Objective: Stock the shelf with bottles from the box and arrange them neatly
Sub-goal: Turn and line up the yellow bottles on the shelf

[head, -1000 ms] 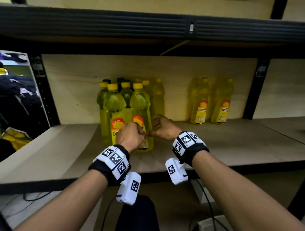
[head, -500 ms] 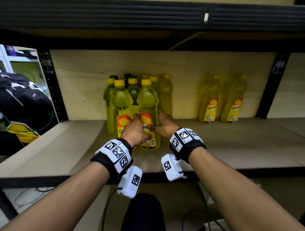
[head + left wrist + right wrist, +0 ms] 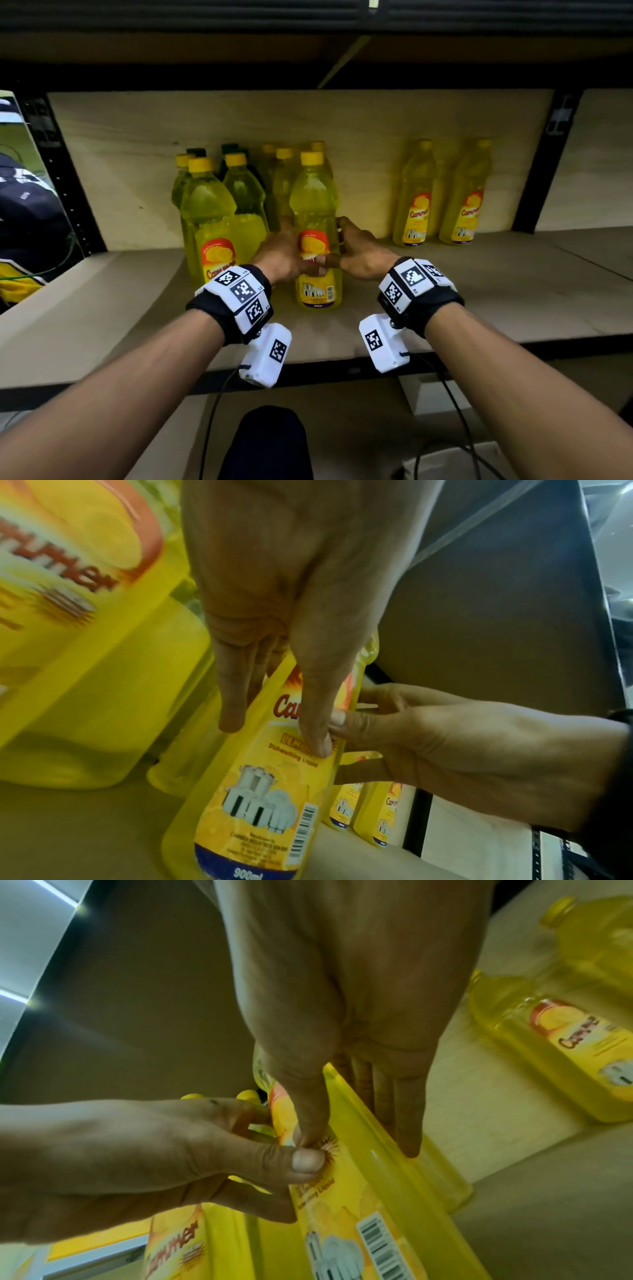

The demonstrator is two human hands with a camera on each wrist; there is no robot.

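Bottle [image 3: 315,219] upright, cap up, between hands [image 3: 317,255]

Both thumbs cover the middle of the front bottle's [image 3: 314,219] label, so its brand name cannot be read whole. The fingers of the left hand [image 3: 281,255] and right hand [image 3: 360,251] disappear behind it. The rear bottles [image 3: 274,171] overlap too much to count. The wrist views cut off the bottle's cap and base.

Black wristbands [image 3: 442,305] with white checker-marked blocks, white cabled camera modules [image 3: 265,356] beneath.
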